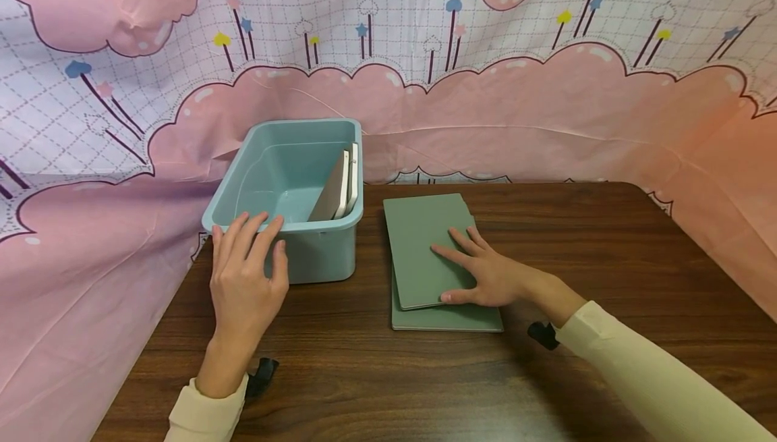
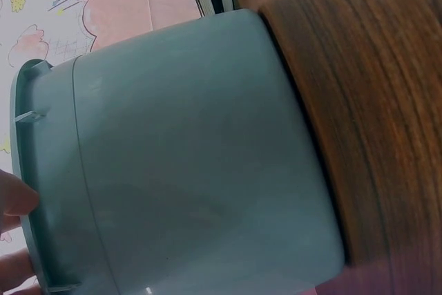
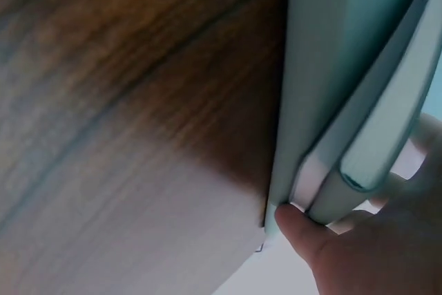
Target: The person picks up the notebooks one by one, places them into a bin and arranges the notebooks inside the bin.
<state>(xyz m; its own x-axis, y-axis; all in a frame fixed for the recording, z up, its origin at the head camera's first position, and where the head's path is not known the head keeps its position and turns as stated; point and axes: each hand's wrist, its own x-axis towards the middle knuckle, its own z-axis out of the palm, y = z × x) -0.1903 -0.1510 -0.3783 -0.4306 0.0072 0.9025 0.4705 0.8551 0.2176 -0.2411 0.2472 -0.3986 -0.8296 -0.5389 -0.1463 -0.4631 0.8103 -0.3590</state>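
Note:
A blue plastic bin [image 1: 309, 253] stands at the back left of the table. Over its near rim reach the loosely bent fingers of my left hand [image 1: 245, 287], the thumb just outside. Whether they press on the rim is hard to tell. To the right of the bin lie green books [image 1: 419, 246], stacked slightly out of line. My right hand [image 1: 494, 274] rests on the upper cover, fingers spread. In the right wrist view, the thumb [image 3: 300, 229] touches the edge of the stack, where pale page edges [image 3: 394, 115] show.
Inside the bin, books with white page edges [image 1: 349, 182] lean against the right wall. The brown wooden table [image 1: 388, 374] reaches back to a pink patterned cloth [image 1: 534, 125], which hangs behind and along the sides.

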